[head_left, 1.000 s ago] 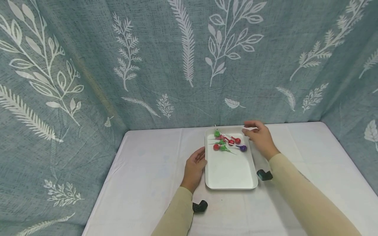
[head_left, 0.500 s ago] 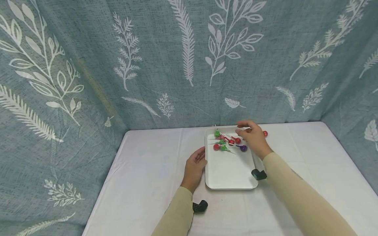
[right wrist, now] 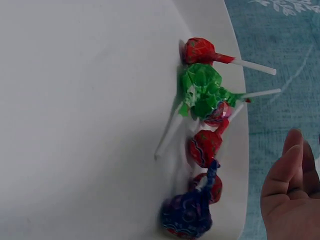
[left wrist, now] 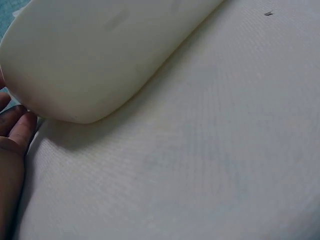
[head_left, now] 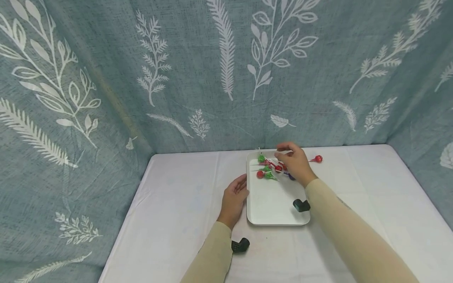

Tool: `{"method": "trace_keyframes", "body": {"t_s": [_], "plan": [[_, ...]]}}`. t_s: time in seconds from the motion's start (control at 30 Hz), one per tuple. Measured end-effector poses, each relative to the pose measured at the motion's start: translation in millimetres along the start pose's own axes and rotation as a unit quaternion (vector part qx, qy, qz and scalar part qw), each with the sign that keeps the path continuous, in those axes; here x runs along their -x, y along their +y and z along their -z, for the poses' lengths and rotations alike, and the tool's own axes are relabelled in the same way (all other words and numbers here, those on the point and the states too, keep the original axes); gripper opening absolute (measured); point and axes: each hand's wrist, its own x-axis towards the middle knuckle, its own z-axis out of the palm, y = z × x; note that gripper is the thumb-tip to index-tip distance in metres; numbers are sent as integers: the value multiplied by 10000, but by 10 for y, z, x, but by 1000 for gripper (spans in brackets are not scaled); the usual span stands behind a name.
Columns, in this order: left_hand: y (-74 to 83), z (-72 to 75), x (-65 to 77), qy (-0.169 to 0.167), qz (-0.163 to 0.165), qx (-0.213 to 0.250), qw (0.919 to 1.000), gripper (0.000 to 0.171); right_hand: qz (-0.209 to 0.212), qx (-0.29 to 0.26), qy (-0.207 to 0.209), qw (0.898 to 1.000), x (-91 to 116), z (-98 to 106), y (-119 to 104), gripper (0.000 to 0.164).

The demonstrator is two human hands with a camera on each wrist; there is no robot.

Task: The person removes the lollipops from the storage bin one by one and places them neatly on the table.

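Note:
My left hand [head_left: 233,202] rests beside the white tray [head_left: 274,202], thumb at its left rim and fingers against its outer side. In the left wrist view its fingers [left wrist: 22,127] touch the tray's wall near a corner. My right hand [head_left: 294,161] hovers over the tray's far right part, thumb and forefinger a little apart, with nothing visible between them. Below it several wrapped lollipops lie at the far end: a red lollipop [right wrist: 199,51], a green lollipop [right wrist: 201,82] and a dark blue-purple lollipop [right wrist: 187,216] among them. The hand partly hides some in the head view.
Another red lollipop [head_left: 318,158] lies on the white-covered table [head_left: 361,188], right of the tray's far end. A blue-green leaf-patterned curtain [head_left: 226,78] hangs behind the table. A black wrist device [head_left: 301,205] overlaps the tray's near right part.
My right hand has moved left from the tray's far right corner to over the lollipops, uncovering the red lollipop on the table. My left hand stays at the tray's side.

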Motion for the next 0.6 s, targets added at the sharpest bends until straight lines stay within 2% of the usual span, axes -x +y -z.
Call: {"method": "trace_keyframes", "body": {"t_s": [0.33, 0.6], "plan": [[6, 14, -12, -87, -22, 96, 9999, 52, -181, 30, 157, 9997, -55, -64, 191, 37], [-33, -1, -26, -55, 2, 152, 9999, 53, -373, 93, 98, 9992, -56, -99, 256, 33]]}}
